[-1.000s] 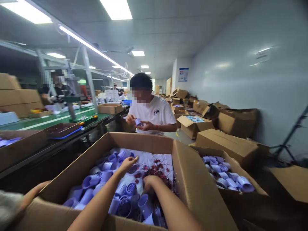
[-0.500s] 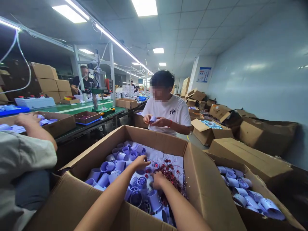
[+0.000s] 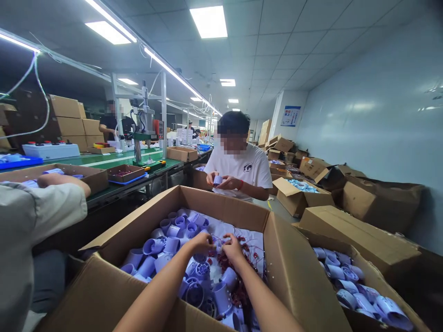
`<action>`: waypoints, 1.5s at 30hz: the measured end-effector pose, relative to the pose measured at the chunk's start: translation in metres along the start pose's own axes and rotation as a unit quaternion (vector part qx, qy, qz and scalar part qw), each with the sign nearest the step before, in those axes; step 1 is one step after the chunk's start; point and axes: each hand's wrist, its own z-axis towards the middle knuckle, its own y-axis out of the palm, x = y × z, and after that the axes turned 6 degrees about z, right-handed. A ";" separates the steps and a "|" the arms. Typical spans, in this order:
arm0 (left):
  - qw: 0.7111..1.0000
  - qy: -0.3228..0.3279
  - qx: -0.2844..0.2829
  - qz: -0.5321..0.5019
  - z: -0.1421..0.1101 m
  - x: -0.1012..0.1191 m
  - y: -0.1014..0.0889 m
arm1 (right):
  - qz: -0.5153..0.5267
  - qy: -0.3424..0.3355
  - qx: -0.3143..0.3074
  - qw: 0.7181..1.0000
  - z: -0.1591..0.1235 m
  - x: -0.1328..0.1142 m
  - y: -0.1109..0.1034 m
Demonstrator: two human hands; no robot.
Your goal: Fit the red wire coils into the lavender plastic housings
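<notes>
Both my hands reach into a large open cardboard box (image 3: 145,216) holding several lilac plastic tubes (image 3: 166,237) and a tangle of small red wired parts (image 3: 242,258). My left hand (image 3: 201,241) and my right hand (image 3: 232,246) are close together over the middle of the box. Their fingers are curled and pinched around a small part between them, too small to name. The thin red wires lie just under and to the right of my right hand.
A person in a white T-shirt (image 3: 242,168) sits behind the box with a lilac part in hand. Another person's sleeve and arm (image 3: 38,207) are at the left. A green conveyor bench (image 3: 114,161) runs along the left. More cardboard boxes (image 3: 360,281) stand at the right.
My two hands have come together near the box's middle; the right hand lifted out of the red wires towards the left hand. The view swung left and steadied.
</notes>
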 end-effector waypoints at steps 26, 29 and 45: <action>0.977 0.203 -0.023 -0.063 -0.017 0.049 0.005 | 0.451 -0.019 -0.071 0.890 -0.012 -0.093 -0.029; 0.975 0.218 -0.023 -0.042 -0.013 0.044 0.007 | 0.406 -0.037 -0.072 0.910 -0.010 -0.091 -0.030; 0.969 0.185 0.098 -0.135 -0.005 0.041 0.010 | 0.276 0.129 -0.064 0.950 0.003 -0.063 -0.026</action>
